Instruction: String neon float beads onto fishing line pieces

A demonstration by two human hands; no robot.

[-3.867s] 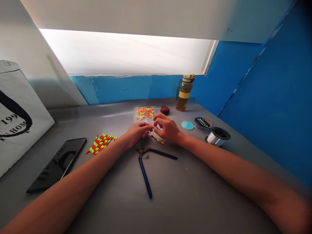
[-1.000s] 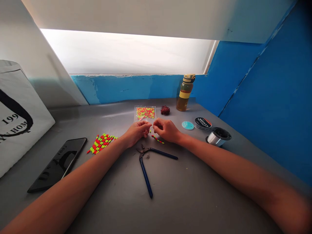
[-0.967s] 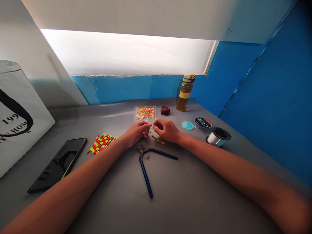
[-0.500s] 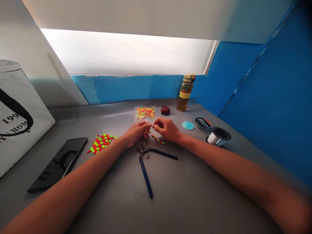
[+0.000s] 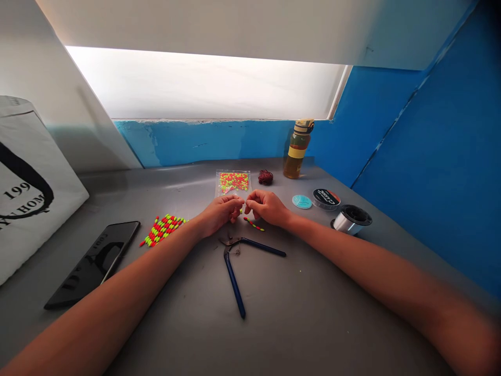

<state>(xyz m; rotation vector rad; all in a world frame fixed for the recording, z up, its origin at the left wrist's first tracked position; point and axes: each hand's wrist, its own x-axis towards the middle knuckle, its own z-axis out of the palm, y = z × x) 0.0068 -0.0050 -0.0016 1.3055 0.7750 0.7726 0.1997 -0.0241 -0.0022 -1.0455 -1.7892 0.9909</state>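
Note:
My left hand (image 5: 223, 211) and my right hand (image 5: 264, 203) meet fingertip to fingertip above the table, each closed in a pinch. Whatever lies between the fingers is too fine to make out. Just under them a small yellow-green bead (image 5: 241, 211) shows. A short row of red and yellow-green beads (image 5: 254, 224) lies below my right hand. Beside my left forearm is a patch of red and yellow-green beads (image 5: 162, 230) in slanting rows, partly covered by the arm. Blue-handled pliers (image 5: 235, 277) lie spread apart nearer to me.
Behind my hands lie a clear bag of beads (image 5: 234, 181) and a dark red bundle of cord (image 5: 265, 177). A bottle (image 5: 296, 151) stands farther back. To the right are a line spool (image 5: 348, 220), a round case (image 5: 326, 198) and a blue disc (image 5: 301, 201). A phone (image 5: 94, 263) lies left.
My right hand's fingers have shifted very slightly, and the bead under the hands is a little more covered. Everything else stays where it was.

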